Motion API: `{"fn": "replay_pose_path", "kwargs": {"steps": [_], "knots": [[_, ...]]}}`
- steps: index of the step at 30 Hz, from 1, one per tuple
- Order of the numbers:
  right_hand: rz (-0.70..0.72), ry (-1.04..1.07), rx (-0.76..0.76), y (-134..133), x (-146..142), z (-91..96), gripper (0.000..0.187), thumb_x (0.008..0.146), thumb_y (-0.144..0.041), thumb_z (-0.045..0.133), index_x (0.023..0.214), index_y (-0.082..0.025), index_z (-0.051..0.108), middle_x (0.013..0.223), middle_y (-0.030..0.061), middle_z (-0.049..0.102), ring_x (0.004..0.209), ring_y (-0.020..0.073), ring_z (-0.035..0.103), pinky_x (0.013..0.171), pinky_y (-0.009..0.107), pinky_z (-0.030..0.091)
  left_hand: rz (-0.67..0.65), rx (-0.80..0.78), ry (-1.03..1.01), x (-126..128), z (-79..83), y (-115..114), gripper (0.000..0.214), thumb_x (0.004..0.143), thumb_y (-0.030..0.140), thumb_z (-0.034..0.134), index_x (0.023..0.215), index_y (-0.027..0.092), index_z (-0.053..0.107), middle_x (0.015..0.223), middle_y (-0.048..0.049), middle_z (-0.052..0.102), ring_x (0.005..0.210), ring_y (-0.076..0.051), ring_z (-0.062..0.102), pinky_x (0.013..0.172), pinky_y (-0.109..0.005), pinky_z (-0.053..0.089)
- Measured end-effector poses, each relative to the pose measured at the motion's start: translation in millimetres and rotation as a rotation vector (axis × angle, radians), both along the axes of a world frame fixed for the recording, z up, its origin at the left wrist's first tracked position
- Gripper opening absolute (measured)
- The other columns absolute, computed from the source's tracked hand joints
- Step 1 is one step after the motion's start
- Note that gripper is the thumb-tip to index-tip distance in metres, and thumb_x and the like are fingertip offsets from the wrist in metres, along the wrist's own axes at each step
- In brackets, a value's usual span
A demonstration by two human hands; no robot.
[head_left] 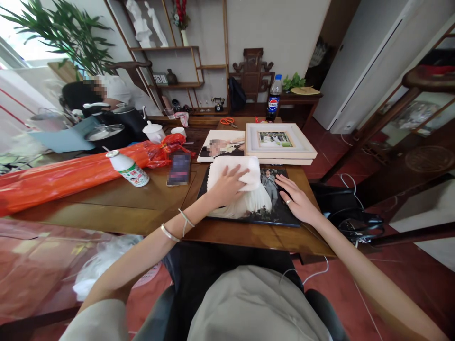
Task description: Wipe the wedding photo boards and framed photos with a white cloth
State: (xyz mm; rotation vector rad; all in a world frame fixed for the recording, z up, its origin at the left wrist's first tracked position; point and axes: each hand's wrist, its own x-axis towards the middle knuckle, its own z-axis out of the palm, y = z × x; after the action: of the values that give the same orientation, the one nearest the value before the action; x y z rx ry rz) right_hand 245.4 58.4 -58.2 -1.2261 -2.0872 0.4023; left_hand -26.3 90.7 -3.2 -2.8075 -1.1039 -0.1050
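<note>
A dark wedding photo panel lies flat on the wooden table in front of me. My left hand rests, fingers spread, on a folded white cloth that covers the panel's upper left part. The palm presses the cloth flat rather than gripping it. At the panel's right side, my right hand lies with its fingers stretched out, touching the surface near the pictured figure in a grey suit. A ring is on one of its fingers.
Behind the panel are a white framed photo and another print. A Pepsi bottle, orange scissors, a phone, a white bottle and a long red plastic-wrapped roll stand or lie around. A person sits back left.
</note>
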Motion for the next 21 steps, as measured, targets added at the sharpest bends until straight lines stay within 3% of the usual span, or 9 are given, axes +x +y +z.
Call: {"fn": "replay_pose_path", "kwargs": {"steps": [2, 7, 10, 12, 14, 21], "knots": [[-0.002, -0.006, 0.000, 0, 0, 0.4, 0.042, 0.095, -0.035, 0.040, 0.136, -0.028, 0.049, 0.147, 0.0064, 0.044, 0.140, 0.0250, 0.034, 0.116, 0.054, 0.026, -0.020, 0.003, 0.011, 7, -3.6, -23, 0.024, 0.090, 0.026, 0.052, 0.105, 0.018, 0.069, 0.151, -0.0090, 0.034, 0.140, -0.037, 0.025, 0.109, -0.062, 0.025], [0.010, 0.000, -0.008, -2, -1, 4.1, 0.043, 0.095, -0.038, 0.039, 0.136, -0.031, 0.048, 0.147, 0.0046, 0.044, 0.139, 0.0263, 0.034, 0.115, 0.056, 0.027, -0.127, 0.048, -0.054, 21, -17.8, -108, 0.019, 0.087, 0.025, 0.055, 0.085, 0.020, 0.073, 0.151, -0.0106, 0.034, 0.138, -0.044, 0.025, 0.107, -0.069, 0.021], [0.020, -0.001, -0.005, -2, -1, 5.6, 0.043, 0.095, -0.040, 0.040, 0.137, -0.031, 0.047, 0.147, 0.0044, 0.043, 0.140, 0.0262, 0.033, 0.115, 0.055, 0.028, -0.184, 0.099, -0.087, 23, -23.2, -136, 0.016, 0.084, 0.026, 0.058, 0.083, 0.021, 0.074, 0.150, -0.0110, 0.035, 0.137, -0.046, 0.027, 0.107, -0.070, 0.017], [0.025, -0.001, -0.005, -2, -1, 5.2, 0.043, 0.095, -0.040, 0.039, 0.137, -0.031, 0.047, 0.148, 0.0041, 0.043, 0.140, 0.0260, 0.033, 0.115, 0.055, 0.028, -0.195, 0.069, -0.097, 23, -20.9, -134, 0.017, 0.085, 0.028, 0.058, 0.086, 0.022, 0.074, 0.151, -0.0101, 0.034, 0.137, -0.045, 0.027, 0.108, -0.069, 0.019], [0.025, -0.002, -0.002, -1, -1, 3.9, 0.043, 0.095, -0.038, 0.039, 0.136, -0.031, 0.047, 0.147, 0.0040, 0.043, 0.140, 0.0255, 0.033, 0.115, 0.055, 0.028, -0.180, 0.007, -0.089, 23, -14.0, -119, 0.020, 0.086, 0.031, 0.056, 0.092, 0.023, 0.073, 0.151, -0.0088, 0.033, 0.138, -0.043, 0.027, 0.107, -0.065, 0.025], [0.020, -0.008, 0.015, 0, 1, 0.0, 0.042, 0.094, -0.033, 0.040, 0.135, -0.028, 0.049, 0.147, 0.0061, 0.043, 0.140, 0.0262, 0.034, 0.114, 0.055, 0.028, -0.066, -0.025, -0.010, 40, 5.6, -28, 0.028, 0.091, 0.026, 0.049, 0.110, 0.018, 0.067, 0.149, -0.0079, 0.037, 0.137, -0.035, 0.031, 0.107, -0.056, 0.032]]}}
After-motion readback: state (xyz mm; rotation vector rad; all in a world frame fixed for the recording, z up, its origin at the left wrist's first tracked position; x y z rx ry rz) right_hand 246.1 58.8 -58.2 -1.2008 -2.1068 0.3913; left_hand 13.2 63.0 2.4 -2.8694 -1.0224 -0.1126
